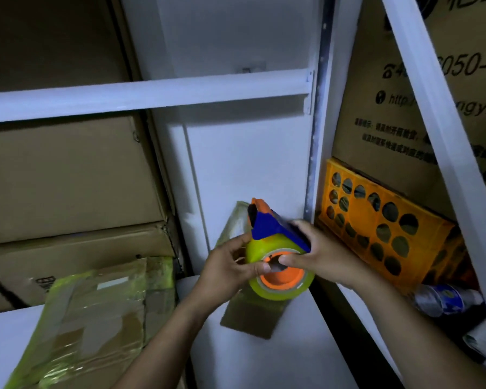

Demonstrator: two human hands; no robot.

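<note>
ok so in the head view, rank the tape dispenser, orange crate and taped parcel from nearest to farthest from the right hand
1. tape dispenser: gripped by the right hand itself, at the centre.
2. orange crate: just to the right of that hand, leaning in the side shelf.
3. taped parcel: on the far left, beyond the left hand, which also holds the dispenser.
</note>
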